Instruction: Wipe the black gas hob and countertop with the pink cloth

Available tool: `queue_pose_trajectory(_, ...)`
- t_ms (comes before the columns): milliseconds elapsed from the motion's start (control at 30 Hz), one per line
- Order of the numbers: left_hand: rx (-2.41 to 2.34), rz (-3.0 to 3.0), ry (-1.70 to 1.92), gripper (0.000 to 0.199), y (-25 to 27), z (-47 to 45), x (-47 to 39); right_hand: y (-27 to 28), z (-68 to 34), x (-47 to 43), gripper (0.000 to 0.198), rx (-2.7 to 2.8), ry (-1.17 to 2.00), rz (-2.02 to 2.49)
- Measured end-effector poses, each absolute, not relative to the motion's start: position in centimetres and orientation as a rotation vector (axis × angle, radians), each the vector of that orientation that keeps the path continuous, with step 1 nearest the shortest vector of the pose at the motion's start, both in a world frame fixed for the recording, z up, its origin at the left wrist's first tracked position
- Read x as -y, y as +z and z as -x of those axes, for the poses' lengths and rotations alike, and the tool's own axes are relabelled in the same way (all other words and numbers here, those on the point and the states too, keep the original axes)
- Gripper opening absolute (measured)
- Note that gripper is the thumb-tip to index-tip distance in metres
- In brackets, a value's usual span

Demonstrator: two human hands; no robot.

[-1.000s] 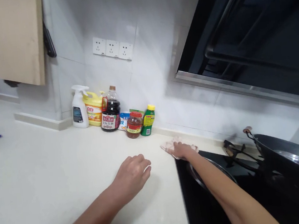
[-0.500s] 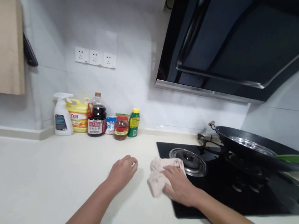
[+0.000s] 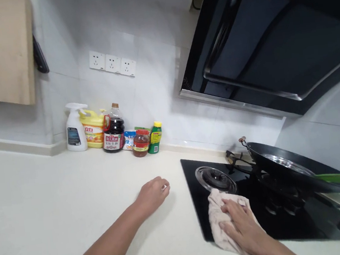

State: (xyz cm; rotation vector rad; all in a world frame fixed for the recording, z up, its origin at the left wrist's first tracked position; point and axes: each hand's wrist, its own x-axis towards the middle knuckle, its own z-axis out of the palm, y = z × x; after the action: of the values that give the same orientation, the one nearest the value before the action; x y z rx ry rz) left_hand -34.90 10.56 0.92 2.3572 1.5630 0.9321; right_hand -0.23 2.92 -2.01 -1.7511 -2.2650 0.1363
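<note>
Cloth [image 3: 218, 216] on stove [image 3: 282, 227], burner [image 3: 215, 177] beside, wok [image 3: 281, 175] beyond

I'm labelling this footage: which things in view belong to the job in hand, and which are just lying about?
Seemingly in the job:
pale cloth, under the right hand
black cooktop, partly beneath the cloth

Apparently just there:
spray bottle, yellow jug, dark sauce bottle, red-lidded jar, green bottle
wok and green utensil

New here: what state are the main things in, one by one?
Right hand: spread over cloth
Cloth: crumpled
Left hand: loosely curled
Left burner: uncovered, no visible flame
Wok: upright, something shiny inside
Sockets: nothing plugged in
Dark-sauce bottle: capped, partly filled
Red-lidded jar: closed
Green bottle: capped
</note>
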Motion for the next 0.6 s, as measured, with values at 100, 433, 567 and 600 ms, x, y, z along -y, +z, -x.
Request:
queue_pose_trajectory(100, -1.553, -2.355, 0.934, 0.03, 0.8, 34.5, -10.2, -2.1, 3.4, -4.6, 0.036, 2.4, 0.133, 1.521)
queue_pose_trajectory(433, -1.657, -2.359, 1.023, 0.034, 1.7, 34.7, -9.5, -0.8, 13.6, -19.1, 0.044, 2.656, -0.094, 1.367)
queue_pose_trajectory(567, -1.802, -2.411, 1.147, 0.033, 2.6, 35.4, -9.8, -0.5, 15.8, -26.7, 0.052, 2.587, -0.095, 1.51)
queue_pose_trajectory(600, -1.832, -2.434, 1.181, 0.033, 2.8, 35.5, -9.9, -0.5, 16.3, -28.4, 0.053, 2.565, -0.097, 1.559)
